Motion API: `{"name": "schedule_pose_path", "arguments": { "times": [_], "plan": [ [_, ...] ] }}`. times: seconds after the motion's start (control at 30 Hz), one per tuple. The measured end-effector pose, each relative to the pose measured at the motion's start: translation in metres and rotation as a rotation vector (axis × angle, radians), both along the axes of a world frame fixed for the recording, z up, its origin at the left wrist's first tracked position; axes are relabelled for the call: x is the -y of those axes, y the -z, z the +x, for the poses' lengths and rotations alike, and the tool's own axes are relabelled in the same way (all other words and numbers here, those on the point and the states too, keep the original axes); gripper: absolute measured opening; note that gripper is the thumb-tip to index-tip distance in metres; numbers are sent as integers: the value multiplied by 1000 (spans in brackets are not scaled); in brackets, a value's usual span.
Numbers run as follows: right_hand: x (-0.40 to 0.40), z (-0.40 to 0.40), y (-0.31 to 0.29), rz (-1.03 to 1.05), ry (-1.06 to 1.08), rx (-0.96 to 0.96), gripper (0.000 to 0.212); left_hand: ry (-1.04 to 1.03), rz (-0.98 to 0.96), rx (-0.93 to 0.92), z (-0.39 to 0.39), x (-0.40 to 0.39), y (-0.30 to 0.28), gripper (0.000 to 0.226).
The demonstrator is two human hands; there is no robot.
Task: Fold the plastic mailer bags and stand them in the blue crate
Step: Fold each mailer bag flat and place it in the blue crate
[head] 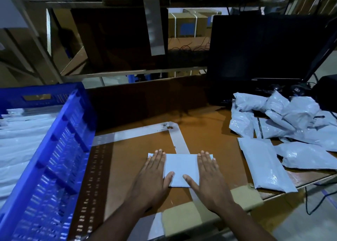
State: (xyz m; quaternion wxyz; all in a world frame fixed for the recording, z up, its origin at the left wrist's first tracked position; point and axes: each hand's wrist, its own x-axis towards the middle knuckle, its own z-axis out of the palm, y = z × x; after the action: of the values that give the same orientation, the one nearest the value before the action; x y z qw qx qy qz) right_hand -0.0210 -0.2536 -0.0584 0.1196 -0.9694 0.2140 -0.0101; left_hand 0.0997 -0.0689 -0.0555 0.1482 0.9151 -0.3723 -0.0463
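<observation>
A folded pale grey mailer bag (180, 168) lies flat on the brown table (209, 131) near its front edge. My left hand (153, 177) presses on the bag's left end with straight fingers. My right hand (209, 177) lies flat on its right end in the same way. The blue crate (60, 149) stands at the left, and several folded bags (20, 142) stand in rows inside it. A loose heap of unfolded mailer bags (291, 120) sits at the right, with one flat bag (262, 164) nearest to my right hand.
A black monitor (262, 49) stands at the back right with cables beside it. White tape strips (145, 129) mark the table top. A metal shelf frame (156, 22) with cardboard boxes rises behind the table. A cable hangs off the right front edge.
</observation>
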Motion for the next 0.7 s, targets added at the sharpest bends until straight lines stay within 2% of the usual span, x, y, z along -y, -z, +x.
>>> {"name": "schedule_pose_path", "arguments": {
  "times": [0.07, 0.23, 0.37, 0.43, 0.5, 0.6, 0.7],
  "plan": [
    [9, -7, 0, 14, -1, -7, 106, -7, 6, 4, -1, 0, 0, 78],
    [8, -10, -1, 36, 37, 8, 106, -7, -6, -51, 1, -2, -2, 98],
    [12, -15, -9, 157, 81, 56, 109, 6, -81, -128, 4, -4, -14, 80],
    [15, -21, -16, 199, 20, 107, 95, -14, -196, -159, 6, -10, -16, 74],
    [17, -32, -20, 229, -73, 176, 71, -16, -297, -155, 6, -21, -13, 69],
    [19, -51, -16, 322, -139, 234, 41, 50, -370, -120, 2, -39, -7, 63],
    [22, -55, -14, 315, -103, 260, 38, 106, -357, -108, -3, -49, -6, 67]
  ]
}}
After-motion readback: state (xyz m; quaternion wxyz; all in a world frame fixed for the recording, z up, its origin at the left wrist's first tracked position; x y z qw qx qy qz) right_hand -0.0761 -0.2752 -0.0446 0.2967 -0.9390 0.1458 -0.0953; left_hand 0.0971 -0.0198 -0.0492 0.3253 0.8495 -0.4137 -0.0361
